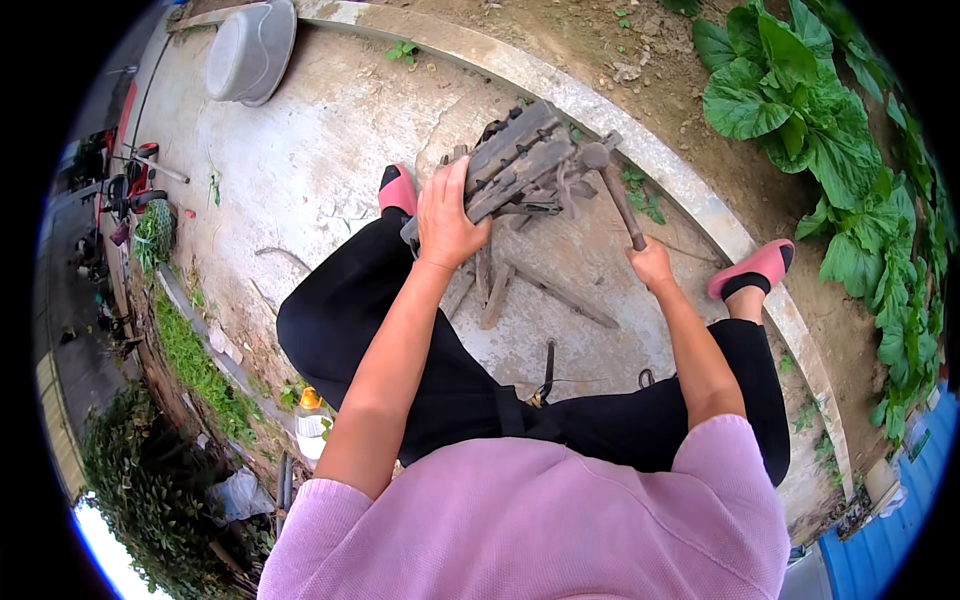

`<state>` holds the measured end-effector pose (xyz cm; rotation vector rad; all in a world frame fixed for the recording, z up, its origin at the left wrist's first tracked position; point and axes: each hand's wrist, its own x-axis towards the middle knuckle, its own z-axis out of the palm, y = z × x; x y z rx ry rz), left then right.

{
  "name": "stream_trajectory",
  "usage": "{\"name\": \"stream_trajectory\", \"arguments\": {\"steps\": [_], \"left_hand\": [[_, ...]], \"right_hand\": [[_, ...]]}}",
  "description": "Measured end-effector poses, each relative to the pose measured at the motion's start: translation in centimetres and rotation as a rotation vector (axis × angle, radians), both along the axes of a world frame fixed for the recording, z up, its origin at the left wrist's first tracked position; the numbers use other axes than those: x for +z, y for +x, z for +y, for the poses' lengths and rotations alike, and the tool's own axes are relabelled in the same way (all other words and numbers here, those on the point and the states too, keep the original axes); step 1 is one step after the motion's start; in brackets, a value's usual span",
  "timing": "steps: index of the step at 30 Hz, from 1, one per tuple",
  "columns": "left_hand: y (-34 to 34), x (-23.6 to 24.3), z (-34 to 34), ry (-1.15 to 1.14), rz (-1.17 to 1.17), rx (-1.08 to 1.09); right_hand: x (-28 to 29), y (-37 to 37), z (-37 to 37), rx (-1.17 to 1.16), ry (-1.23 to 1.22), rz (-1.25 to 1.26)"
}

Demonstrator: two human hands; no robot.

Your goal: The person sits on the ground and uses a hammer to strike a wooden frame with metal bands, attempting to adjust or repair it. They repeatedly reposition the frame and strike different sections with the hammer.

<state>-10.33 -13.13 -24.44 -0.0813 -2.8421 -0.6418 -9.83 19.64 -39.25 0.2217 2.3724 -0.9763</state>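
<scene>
My left hand (450, 215) is closed on the near left edge of a weathered grey wooden frame (515, 155) made of slats, which it holds tilted. In my right hand (652, 262) is a hammer (624, 208), gripped near the end of its brown handle. The hammer's head is at the right end of the frame; whether it touches the wood I cannot tell. Loose wooden sticks (565, 295) lie on the concrete under and in front of the frame. A dark bent metal bar (548, 370) lies between my legs.
My feet, in pink slippers (768, 268), stand wide apart on either side. A low concrete curb (690, 190) curves past the frame, with leafy green plants (840, 140) in soil beyond. A grey tub (245, 55) stands at the far left.
</scene>
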Motion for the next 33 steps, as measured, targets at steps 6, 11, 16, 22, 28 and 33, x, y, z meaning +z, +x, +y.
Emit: {"name": "stream_trajectory", "arguments": {"steps": [6, 11, 16, 22, 28, 33], "left_hand": [[0.4, -0.3, -0.4, 0.024, 0.029, 0.09], [-1.5, -0.8, -0.5, -0.008, 0.049, 0.13], [-1.5, -1.0, -0.6, 0.0, 0.062, 0.106], [-0.4, -0.8, -0.7, -0.005, 0.019, 0.11], [0.9, -0.9, -1.3, -0.019, -0.026, 0.158], [0.9, -1.4, -3.4, 0.013, 0.026, 0.189]], "right_hand": [[4.3, -0.7, 0.4, -0.15, -0.05, -0.137], [11.6, -4.9, 0.9, -0.13, -0.171, 0.116], [20.4, -7.1, -1.9, -0.083, -0.381, 0.282], [16.7, -5.6, -5.7, -0.108, -0.674, 0.266], [0.1, 0.5, -3.2, -0.041, 0.086, -0.347], [1.7, 2.3, -3.3, -0.311, -0.21, -0.395]]}}
